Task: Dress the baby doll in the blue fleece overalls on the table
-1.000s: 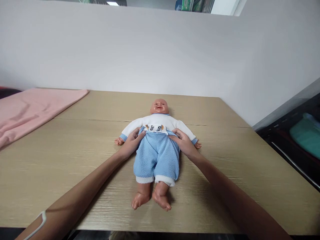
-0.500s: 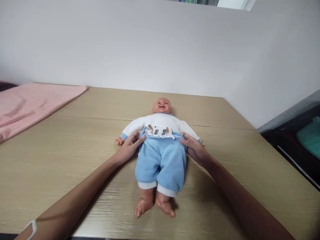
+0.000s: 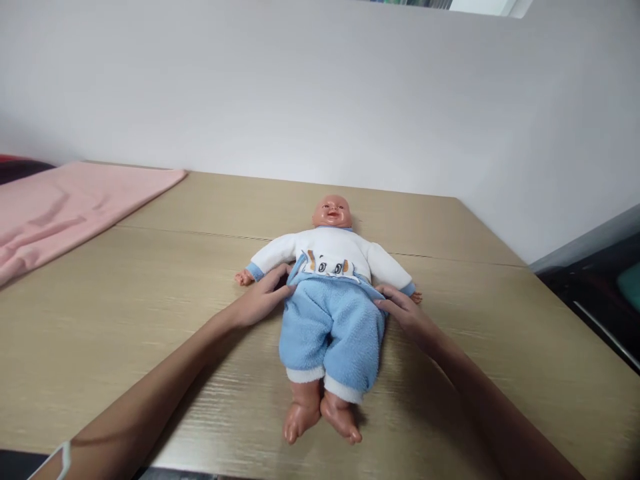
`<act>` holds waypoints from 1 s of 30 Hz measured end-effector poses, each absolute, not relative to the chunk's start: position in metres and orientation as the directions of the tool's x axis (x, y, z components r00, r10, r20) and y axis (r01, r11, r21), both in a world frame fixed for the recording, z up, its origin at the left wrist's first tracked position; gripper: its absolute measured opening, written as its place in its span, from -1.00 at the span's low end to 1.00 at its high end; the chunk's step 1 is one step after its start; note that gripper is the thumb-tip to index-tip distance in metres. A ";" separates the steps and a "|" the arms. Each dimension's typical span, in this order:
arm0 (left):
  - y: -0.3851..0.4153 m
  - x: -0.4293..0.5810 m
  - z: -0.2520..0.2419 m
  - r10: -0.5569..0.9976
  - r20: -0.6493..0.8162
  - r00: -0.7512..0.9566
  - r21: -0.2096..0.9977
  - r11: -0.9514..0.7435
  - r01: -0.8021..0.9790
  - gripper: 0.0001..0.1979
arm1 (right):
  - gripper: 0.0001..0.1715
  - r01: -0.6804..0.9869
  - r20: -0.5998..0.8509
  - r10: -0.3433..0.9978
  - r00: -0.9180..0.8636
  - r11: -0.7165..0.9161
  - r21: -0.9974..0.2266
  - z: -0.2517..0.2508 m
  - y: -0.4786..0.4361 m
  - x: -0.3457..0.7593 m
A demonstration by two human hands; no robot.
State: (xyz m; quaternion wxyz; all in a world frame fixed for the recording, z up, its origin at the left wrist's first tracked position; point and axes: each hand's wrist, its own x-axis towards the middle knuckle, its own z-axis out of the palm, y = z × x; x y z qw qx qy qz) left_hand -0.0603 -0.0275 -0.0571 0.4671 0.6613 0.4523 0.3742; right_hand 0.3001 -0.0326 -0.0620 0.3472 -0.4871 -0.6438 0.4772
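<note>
clothed baby doll (image 3: pixel 331 293) lying face up on wood-grain tabletop (image 3: pixel 480 300), bald head (image 3: pixel 333 211) pointing away from viewer, bare feet (image 3: pixel 303 420) pointing toward viewer, resting close together. arms spreading outward. long-sleeved white top (image 3: pixel 346 241) covering torso, blue trim showing at neck and cuffs, embroidered animal face (image 3: pixel 331 268) with orange ears bunching against waistband. fuzzy light-blue pants (image 3: pixel 333 327) covering hips and legs, white cuffs ending above ankles, waistband flaring at sides.
</note>
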 end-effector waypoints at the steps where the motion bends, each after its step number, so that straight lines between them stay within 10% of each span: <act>1: -0.028 -0.063 -0.057 0.939 0.075 0.336 0.944 -0.176 0.279 -0.81 | -0.51 0.305 0.002 0.963 -0.269 0.087 -0.948 -0.065 -0.035 0.302; 11: -0.033 -0.045 -0.079 0.973 -0.127 0.191 0.953 0.173 -0.248 -0.66 | -0.51 -0.173 -0.136 0.982 -0.129 -0.158 -0.972 -0.080 -0.044 0.282; 18: -0.032 -0.039 -0.068 0.972 -0.121 0.199 0.933 0.180 -0.313 -0.52 | -0.41 -0.179 -0.071 0.989 -0.132 -0.094 -0.979 -0.074 -0.032 0.274; 25: -0.023 -0.053 -0.072 0.966 0.033 0.256 0.970 0.031 -0.241 -0.73 | -0.66 0.081 0.050 0.979 -0.195 0.067 -0.994 -0.068 -0.037 0.282; 30: -0.023 -0.054 -0.052 0.935 0.176 0.308 0.984 -0.172 -0.041 -0.67 | -0.81 0.505 0.423 0.874 -0.238 0.483 -0.715 -0.039 -0.046 0.273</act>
